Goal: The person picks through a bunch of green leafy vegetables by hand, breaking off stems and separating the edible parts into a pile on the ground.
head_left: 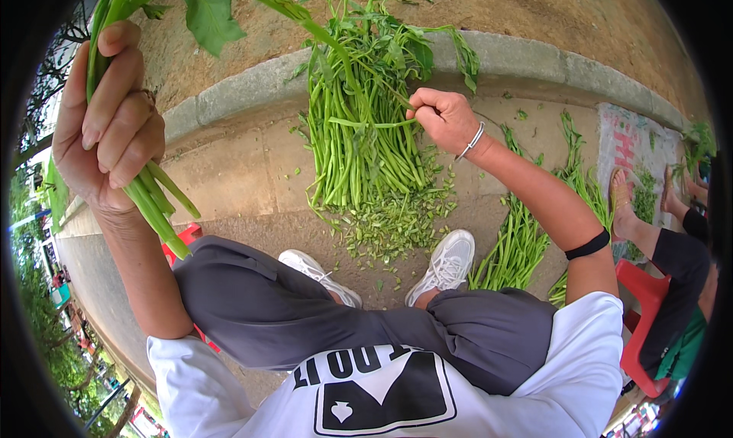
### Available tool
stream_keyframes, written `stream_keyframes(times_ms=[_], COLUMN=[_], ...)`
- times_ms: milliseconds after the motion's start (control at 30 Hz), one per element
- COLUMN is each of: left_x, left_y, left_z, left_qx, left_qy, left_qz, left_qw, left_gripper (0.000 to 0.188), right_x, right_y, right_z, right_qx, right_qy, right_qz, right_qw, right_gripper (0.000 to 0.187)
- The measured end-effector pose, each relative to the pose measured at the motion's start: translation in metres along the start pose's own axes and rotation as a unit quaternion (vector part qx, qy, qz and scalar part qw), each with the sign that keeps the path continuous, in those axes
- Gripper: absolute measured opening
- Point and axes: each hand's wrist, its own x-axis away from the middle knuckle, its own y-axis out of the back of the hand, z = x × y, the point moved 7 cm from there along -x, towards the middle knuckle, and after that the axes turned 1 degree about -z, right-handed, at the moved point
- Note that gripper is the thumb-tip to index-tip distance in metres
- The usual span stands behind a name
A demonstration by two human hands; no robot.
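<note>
Gripping is seen at the far left: a bunch of green stems [156, 198] is held up by the left hand [114, 125], fingers curled around it, cut ends pointing down toward the near side. From the top of the bunch, a leafy stem is arched rightward over the main pile [366, 152].

The right hand [445, 123] is placed at the right side of that pile, fingers folded in, a thin stem [372, 123] pinched between thumb and index finger. Whether anything else is enclosed in the fist cannot be told.

Main pile is laid on the pavement [237, 175], center of scene – stalks toward the near side, leafy tops at the far end, resting over the concrete curb [252, 87]. Short chopped bits [389, 228] are scattered at its near edge, just beyond the white shoes [450, 261]. A second heap of stems [513, 247] is spread right of the shoes, under the right forearm.

Farther right, a printed white plastic sheet [637, 133] is laid out – leafy scraps on it, a co-worker's bare foot [622, 198] beside it. A red stool [645, 323] is seen at near right.
</note>
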Motion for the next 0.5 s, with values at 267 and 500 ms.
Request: stream_keyframes(times_ms=[267,500], left_x=[-0.004,-0.008], left_y=[-0.004,0.0], left_z=[0.006,0.009], left_qx=[0.003,0.005], left_qy=[0.025,0.021], left_qz=[0.014,0.016], left_qw=[1.0,1.0], left_gripper=[0.022,0.021], right_x=[0.006,0.011], right_y=[-0.026,-0.053], right_z=[-0.02,-0.013], right_qx=[-0.227,-0.365], right_qy=[-0.162,-0.207], right_qz=[0.106,0.186], right_qw=[0.955,0.888], right_gripper=[0.023,0.025])
